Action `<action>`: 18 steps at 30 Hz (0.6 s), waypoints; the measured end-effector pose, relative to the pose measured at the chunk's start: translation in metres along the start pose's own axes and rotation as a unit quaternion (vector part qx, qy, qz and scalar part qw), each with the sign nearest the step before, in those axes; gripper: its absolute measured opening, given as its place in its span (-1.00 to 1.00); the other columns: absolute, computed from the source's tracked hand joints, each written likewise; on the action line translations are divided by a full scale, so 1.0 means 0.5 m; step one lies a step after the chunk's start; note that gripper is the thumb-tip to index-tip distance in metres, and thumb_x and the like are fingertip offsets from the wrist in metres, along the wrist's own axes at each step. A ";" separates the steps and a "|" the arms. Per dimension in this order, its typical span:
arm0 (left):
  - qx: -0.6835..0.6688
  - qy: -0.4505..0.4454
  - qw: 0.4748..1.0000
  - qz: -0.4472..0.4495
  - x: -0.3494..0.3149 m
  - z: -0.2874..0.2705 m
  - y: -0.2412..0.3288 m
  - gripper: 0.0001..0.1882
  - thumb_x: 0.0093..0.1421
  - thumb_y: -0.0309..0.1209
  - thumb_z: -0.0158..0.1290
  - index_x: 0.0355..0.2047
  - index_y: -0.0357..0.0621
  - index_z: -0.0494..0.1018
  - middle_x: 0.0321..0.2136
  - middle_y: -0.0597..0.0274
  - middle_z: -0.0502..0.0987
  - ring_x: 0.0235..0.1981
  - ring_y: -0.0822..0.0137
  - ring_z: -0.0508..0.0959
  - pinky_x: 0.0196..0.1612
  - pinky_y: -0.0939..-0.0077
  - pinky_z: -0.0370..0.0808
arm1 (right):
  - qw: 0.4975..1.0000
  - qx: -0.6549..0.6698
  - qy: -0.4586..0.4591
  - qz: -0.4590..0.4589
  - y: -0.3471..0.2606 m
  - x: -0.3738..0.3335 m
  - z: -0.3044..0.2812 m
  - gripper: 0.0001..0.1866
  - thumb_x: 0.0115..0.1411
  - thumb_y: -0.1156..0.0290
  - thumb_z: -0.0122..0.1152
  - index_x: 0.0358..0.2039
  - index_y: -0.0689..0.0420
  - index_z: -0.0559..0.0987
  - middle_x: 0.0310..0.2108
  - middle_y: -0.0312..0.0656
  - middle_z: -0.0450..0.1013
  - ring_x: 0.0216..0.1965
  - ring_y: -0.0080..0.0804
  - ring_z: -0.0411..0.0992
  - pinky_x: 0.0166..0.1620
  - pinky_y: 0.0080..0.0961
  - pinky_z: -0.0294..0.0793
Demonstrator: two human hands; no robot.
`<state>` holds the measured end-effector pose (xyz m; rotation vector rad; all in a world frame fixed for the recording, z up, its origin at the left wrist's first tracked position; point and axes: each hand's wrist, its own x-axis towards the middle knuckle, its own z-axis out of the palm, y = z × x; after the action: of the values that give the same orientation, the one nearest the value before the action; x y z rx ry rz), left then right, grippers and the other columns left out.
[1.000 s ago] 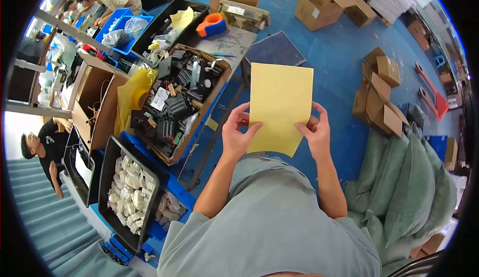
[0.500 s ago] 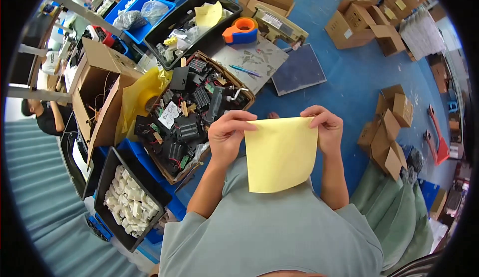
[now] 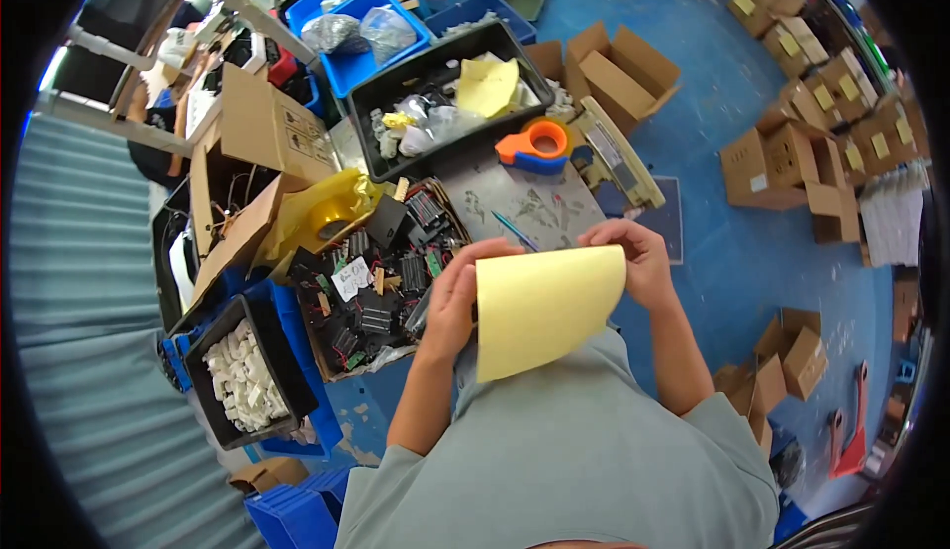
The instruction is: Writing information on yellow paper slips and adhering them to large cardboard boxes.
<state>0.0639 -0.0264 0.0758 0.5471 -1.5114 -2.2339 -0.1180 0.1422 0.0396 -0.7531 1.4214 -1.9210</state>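
A sheet of yellow paper (image 3: pixel 549 312) hangs in front of my body, held up between my two hands. My left hand (image 3: pixel 458 297) grips it at the upper left edge, and some of its fingers are hidden behind the sheet. At the upper right corner my right hand (image 3: pixel 638 260) has the paper pinched, and the sheet bows outward there. Just beyond lies a pen (image 3: pixel 515 230) on a scuffed grey board (image 3: pixel 475 198). Left of my left hand is an open carton full of black battery holders (image 3: pixel 376 319) with a white handwritten card (image 3: pixel 351 279) on top.
An orange and blue tape dispenser (image 3: pixel 539 148) sits on the board's far side, beside a black tray (image 3: pixel 396 168) of bags and yellow paper. White plastic parts (image 3: pixel 242 376) fill a bin at left. Cardboard boxes (image 3: pixel 767 168) stand on the blue floor at right.
The view has shifted, so the surroundings appear lower and more to the right. The paper has turned and now curves at its right side; both hands still hold it.
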 end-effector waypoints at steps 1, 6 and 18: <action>0.011 0.010 1.000 0.014 0.009 0.008 -0.010 -0.70 0.37 -0.37 -0.17 -0.01 -0.26 0.42 -0.16 0.11 0.55 -0.25 0.42 0.50 -0.15 0.59 0.42 | 0.999 0.001 -0.011 0.030 0.003 0.017 -0.013 -0.74 0.08 0.75 0.03 -0.26 0.16 0.53 -0.20 -0.10 0.56 -0.25 -0.44 0.47 -0.18 -0.68 0.43; 0.048 0.071 0.996 0.028 0.030 0.009 -0.066 -0.69 0.39 -0.34 -0.20 -0.01 -0.25 0.40 -0.22 0.11 0.54 -0.34 0.45 0.45 -0.21 0.60 0.42 | 0.994 -0.037 -0.033 0.099 0.063 0.045 -0.057 -0.66 0.10 0.67 0.09 -0.07 0.18 0.44 -0.22 -0.15 0.55 -0.30 -0.50 0.48 -0.23 -0.66 0.45; 0.061 0.197 0.975 0.087 0.010 -0.001 -0.064 -0.38 0.21 -0.63 -0.04 0.26 -0.13 0.06 -0.18 0.05 0.53 -0.39 0.44 0.44 -0.33 0.69 0.39 | 0.978 -0.070 0.030 0.196 0.054 0.088 0.066 -0.57 0.18 0.54 0.12 0.03 0.13 0.23 -0.35 -0.09 0.47 -0.52 -0.52 0.41 -0.49 -0.64 0.39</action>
<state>0.0570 -0.0184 0.0453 0.8080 -1.4305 -1.7796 -0.1172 0.0825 0.0256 -0.4373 1.6173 -1.5632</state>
